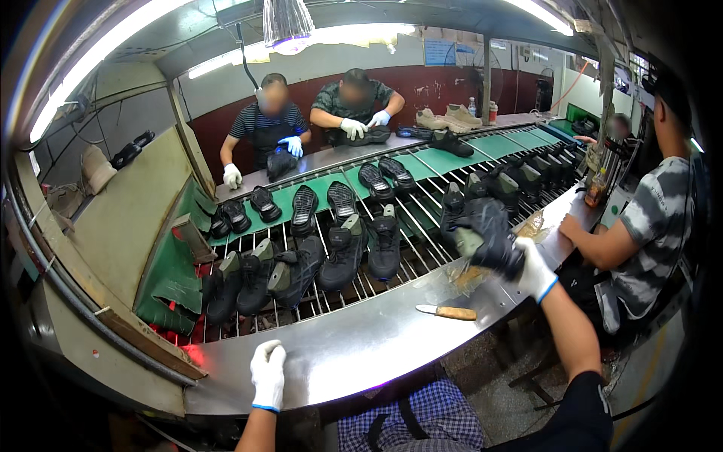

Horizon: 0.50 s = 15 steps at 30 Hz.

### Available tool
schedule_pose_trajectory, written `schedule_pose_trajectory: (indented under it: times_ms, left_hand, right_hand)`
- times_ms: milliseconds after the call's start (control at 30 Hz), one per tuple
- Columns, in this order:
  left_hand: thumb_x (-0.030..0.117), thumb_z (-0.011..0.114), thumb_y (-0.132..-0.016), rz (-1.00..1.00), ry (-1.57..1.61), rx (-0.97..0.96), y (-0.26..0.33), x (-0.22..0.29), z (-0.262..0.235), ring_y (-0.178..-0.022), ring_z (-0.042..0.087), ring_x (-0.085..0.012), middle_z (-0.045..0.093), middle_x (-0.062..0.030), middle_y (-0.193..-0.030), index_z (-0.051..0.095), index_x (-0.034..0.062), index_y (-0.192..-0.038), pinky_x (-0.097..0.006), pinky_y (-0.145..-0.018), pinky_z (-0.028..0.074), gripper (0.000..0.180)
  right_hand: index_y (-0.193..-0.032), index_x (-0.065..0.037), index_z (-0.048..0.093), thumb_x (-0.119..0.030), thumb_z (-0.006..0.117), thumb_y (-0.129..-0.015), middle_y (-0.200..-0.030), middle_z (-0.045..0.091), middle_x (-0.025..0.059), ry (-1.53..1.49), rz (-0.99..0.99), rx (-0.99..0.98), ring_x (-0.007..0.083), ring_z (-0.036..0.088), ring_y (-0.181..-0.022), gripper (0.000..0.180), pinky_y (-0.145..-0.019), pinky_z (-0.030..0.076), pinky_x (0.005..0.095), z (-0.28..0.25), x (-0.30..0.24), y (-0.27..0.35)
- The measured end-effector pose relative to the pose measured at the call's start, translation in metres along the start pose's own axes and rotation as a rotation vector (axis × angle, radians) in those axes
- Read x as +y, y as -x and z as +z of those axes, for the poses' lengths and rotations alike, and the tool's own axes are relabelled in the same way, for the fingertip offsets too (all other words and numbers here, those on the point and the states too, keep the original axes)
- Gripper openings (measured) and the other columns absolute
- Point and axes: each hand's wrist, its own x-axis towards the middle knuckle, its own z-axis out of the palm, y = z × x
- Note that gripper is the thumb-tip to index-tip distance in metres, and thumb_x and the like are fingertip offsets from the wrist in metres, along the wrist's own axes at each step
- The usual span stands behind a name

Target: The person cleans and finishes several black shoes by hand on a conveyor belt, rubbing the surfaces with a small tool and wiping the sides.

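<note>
My right hand (536,270), in a white glove, grips a black shoe (493,239) on a grey-green last. It holds the shoe tilted and slightly blurred above the right part of the steel ledge (354,343). At the ledge's near left edge is my left hand (267,374), also gloved, its fingers curled together with nothing visible in them. A short knife (448,311) with a wooden handle lies on the ledge between my hands. Beyond it, a row of black shoes on lasts, among them one shoe (343,252), stands on the metal-rod rack.
Black soles (304,207) lie along the green belt (433,173) past the rack. Two gloved co-workers (273,124) (358,105) handle black shoe parts across the line. Another person (651,218) sits close on my right. A bottle (596,187) stands near that person.
</note>
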Motion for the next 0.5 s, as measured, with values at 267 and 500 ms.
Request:
schedule_pose_trajectory:
  times_ms: [267,500]
  left_hand:
    - [0.019,0.075,-0.096,0.503,-0.519,0.016,-0.117,0.081,0.032,-0.109,0.073,-0.0327,0.073,-0.0174,-0.12,0.072,0.0032,-0.123,-0.042,-0.098,0.057,0.032]
    - [0.035,0.08,-0.085,0.846,-1.227,-0.131,-0.322,0.111,0.134,-0.117,0.064,-0.0371,0.067,-0.0157,-0.123,0.063,0.0068,-0.131,-0.047,-0.098,0.056,0.057]
  right_hand:
    - [-0.144,-0.004,0.058,-0.022,0.079,-0.082,-0.143,0.06,0.0232,1.732,-1.123,0.563,0.0431,0.058,-0.131,0.067,-0.114,0.046,0.0496,0.031,-0.02,-0.091]
    - [-0.147,-0.006,0.054,-0.031,0.076,-0.087,-0.138,0.062,0.0229,1.631,-1.067,0.076,0.0431,0.064,-0.123,0.068,-0.105,0.053,0.0513,0.17,0.04,-0.265]
